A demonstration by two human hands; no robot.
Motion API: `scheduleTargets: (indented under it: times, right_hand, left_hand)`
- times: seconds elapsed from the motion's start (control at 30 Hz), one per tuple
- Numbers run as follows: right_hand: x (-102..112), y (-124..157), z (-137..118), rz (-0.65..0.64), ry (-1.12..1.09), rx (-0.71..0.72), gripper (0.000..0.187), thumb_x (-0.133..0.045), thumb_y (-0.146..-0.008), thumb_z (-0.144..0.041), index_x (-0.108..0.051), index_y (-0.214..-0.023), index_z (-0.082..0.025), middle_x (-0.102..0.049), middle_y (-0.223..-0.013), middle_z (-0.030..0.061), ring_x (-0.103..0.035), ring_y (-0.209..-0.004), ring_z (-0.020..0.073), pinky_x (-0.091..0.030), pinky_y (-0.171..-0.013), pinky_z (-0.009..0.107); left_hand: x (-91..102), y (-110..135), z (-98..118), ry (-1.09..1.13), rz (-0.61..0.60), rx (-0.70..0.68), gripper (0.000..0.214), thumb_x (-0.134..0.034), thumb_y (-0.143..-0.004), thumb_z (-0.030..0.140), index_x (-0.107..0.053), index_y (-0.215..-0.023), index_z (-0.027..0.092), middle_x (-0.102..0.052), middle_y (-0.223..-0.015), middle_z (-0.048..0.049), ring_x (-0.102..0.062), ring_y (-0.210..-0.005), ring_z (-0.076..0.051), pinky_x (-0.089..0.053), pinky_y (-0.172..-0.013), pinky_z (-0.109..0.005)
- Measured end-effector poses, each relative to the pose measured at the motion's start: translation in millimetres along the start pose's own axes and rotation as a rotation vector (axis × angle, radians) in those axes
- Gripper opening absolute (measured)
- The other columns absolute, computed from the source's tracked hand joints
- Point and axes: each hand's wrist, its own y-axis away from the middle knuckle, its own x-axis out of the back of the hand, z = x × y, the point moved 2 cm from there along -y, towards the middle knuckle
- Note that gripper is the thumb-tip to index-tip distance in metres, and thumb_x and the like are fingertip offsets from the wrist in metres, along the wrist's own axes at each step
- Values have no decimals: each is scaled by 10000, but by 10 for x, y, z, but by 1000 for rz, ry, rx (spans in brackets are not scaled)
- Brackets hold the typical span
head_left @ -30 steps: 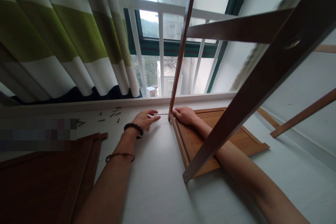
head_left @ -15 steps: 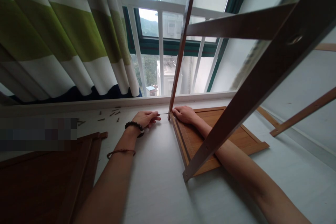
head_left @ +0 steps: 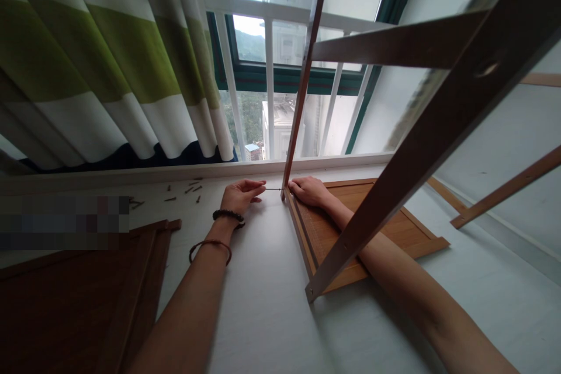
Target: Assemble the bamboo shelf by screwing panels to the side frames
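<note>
A wooden panel (head_left: 394, 228) lies flat on the white surface, with upright wooden legs (head_left: 302, 87) rising from its corners. My left hand (head_left: 241, 194) pinches a thin metal hex key (head_left: 272, 189) whose tip meets the foot of the far left leg. My right hand (head_left: 310, 190) rests closed on the panel's far corner, pressing against that leg's base. My right forearm passes under a slanting wooden rail (head_left: 416, 146).
A dark wooden panel (head_left: 79, 298) lies at the lower left. Several small wooden dowels (head_left: 186, 191) are scattered near the window sill. A striped curtain (head_left: 100, 58) hangs at the left, and a barred window (head_left: 280, 70) is ahead. Loose wooden rails (head_left: 504, 193) lie at right.
My left hand has rolled over, palm turning upward, while staying on the hex key. My right hand and the frame have stayed put.
</note>
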Motion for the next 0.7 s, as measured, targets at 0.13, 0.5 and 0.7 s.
scheduleTargets:
  times: [0.13,0.5,0.7]
  right_hand:
    - [-2,1,3,5,-7,10,451,-267,-949,-381,-680,-951,-199,-697,-986,59,-606,-911,189,-369,-743,231]
    - [10,0,1,5,-2,-1,453,-272,-948,-397,-680,-923,-204,-697,-975,61,-608,-889,187,-365,-700,229]
    - [28,12,-10,1,12,-6,438,-277,-949,-390,-677,-919,-215,-698,-971,47,-606,-867,176,-357,-682,230]
  left_hand:
    - [21,-7,-21,-73,68,-53,381,-824,-476,371,-681,-729,125,-512,-484,63,-418,-436,-37,-342,-424,-180]
    - [61,-26,-19,23,-91,149,409,-743,-608,459,-673,-776,93,-689,-686,-108,-673,-707,-193,-435,-458,-195]
    - [79,-20,-26,36,-111,185,403,-815,-528,337,-668,-830,114,-716,-789,-118,-687,-782,-219,-484,-511,-209]
